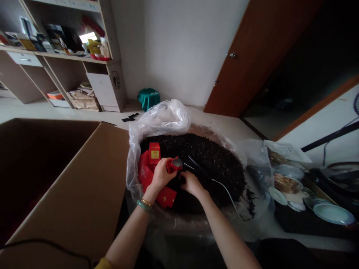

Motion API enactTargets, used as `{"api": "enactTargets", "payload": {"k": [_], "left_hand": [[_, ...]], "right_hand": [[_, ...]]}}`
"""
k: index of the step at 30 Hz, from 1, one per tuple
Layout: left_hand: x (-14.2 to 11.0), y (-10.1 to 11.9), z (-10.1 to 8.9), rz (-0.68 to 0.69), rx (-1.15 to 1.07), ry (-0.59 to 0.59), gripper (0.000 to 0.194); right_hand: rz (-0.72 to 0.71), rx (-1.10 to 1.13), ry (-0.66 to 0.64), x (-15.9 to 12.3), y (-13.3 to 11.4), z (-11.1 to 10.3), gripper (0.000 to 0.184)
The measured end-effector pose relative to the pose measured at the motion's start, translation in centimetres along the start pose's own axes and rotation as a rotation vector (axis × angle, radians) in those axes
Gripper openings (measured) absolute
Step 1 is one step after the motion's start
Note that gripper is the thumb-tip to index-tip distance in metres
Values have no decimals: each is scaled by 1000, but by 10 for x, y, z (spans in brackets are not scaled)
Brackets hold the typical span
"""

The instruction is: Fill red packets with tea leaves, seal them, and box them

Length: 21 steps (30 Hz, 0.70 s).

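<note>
In the head view, the left hand (161, 175), near the center of the frame, has its fingers and thumb clamped around a small red pouch (169, 164). The grip is at the pouch's side, probably so that its grayish end, turned to the right, is left uncovered. Just beside it, the right hand (193, 184) reaches low over the dark dried leaves (221, 160), fingers bent; whether they pinch anything I cannot tell.

The leaves lie heaped in a large clear plastic bag (171, 115), its rim spread wide, which likely leaves room for both forearms. More red packets (146, 173) rest along the heap's left edge, one with a gold label (155, 154), seemingly laid there to be near the left hand. A black two-armed tool (202, 171), perhaps a handheld sealer, lies on the leaves beyond the right hand, its white cord (230, 197) trailing toward the lower right. A cardboard box (89, 183) stands at the left.
</note>
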<state>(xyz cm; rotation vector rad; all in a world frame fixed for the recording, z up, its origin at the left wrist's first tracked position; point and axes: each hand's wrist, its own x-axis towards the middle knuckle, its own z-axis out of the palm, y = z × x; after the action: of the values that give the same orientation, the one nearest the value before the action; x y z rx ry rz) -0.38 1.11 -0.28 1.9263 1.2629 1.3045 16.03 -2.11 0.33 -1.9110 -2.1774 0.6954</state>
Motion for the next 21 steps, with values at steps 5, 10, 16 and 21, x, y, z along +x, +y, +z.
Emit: {"api": "enactTargets", "payload": {"k": [5, 10, 16, 21], "left_hand": [[0, 0, 0, -1, 3, -17, 41], [0, 0, -1, 5, -4, -21, 41], [-1, -3, 0, 17, -1, -2, 41], [-1, -4, 1, 7, -5, 14, 44]], "right_hand": [[-113, 352, 262, -4, 4, -49, 18], [-261, 467, 408, -9, -29, -89, 17], [-302, 390, 449, -1, -55, -86, 19], [-310, 384, 473, 2, -52, -78, 24]]}}
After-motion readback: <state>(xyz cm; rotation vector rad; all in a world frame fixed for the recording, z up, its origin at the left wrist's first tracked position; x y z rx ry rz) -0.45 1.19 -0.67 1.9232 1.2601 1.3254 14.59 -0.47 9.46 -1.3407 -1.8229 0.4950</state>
